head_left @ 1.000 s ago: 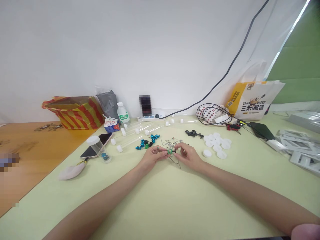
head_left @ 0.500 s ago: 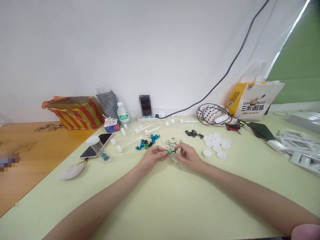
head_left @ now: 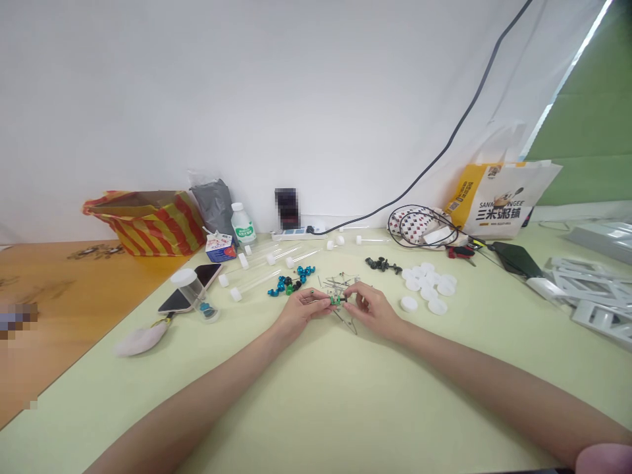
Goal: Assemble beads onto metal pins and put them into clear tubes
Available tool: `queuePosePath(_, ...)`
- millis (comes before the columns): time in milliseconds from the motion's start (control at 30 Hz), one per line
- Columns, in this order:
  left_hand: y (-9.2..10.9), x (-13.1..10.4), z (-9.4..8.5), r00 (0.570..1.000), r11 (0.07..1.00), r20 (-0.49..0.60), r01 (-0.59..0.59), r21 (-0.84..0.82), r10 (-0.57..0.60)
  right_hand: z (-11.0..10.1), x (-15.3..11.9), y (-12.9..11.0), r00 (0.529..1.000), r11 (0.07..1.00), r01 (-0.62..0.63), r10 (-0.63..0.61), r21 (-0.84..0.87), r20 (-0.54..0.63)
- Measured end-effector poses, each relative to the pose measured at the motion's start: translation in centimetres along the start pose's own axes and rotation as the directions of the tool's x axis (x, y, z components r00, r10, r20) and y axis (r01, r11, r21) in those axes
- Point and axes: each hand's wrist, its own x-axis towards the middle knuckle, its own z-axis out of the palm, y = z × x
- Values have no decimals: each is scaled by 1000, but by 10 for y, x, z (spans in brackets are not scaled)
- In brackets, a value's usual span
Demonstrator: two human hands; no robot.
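Virtually nothing has shifted since the earlier frame: both hands keep the same position, and the sorted parts lie as they did. Nearest of the loose items, at left, is a pale, soft pouch, its contents not determinable. At centre, the left hand has thumb and fingertips pinched on a small green piece, held just above the table. The right hand has thumb and forefinger closed narrowly on a slim black piece at the green one's right end; whether the two are fully joined cannot be told. The opposed grip presumably keeps both small parts in line and steady. Thin metal rods lie scattered beneath and beyond the fingertips. Blue connectors are heaped beyond the left hand, round white caps and black fittings beyond the right, apparently grouped by kind for easy reach. At left a lidded clear jar stands beside a smartphone. Farther back, capped clear tubes lie flat, seemingly out of the working area. Along the wall stand a water bottle, a striped bag and a printed carrier bag.
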Motion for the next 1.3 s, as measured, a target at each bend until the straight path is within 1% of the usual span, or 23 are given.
queuePosePath(333, -1, 0, 0, 1000, 1000, -2, -6, 3, 6, 0, 0, 0, 1000, 1000, 6, -6, -4, -13)
queuePosePath(633, 2, -1, 2, 1000, 1000, -3, 0, 9, 0, 0, 0, 1, 1000, 1000, 7, -7, 1, -2)
queuePosePath(1033, 1, -1, 0, 1000, 1000, 1, -9, 9, 9, 0, 0, 0, 1000, 1000, 4, -4, -2, -2)
queuePosePath(1300, 1, -2, 2, 1000, 1000, -16, -11, 12, 11, 0, -1, 1, 1000, 1000, 11, -11, 4, -13)
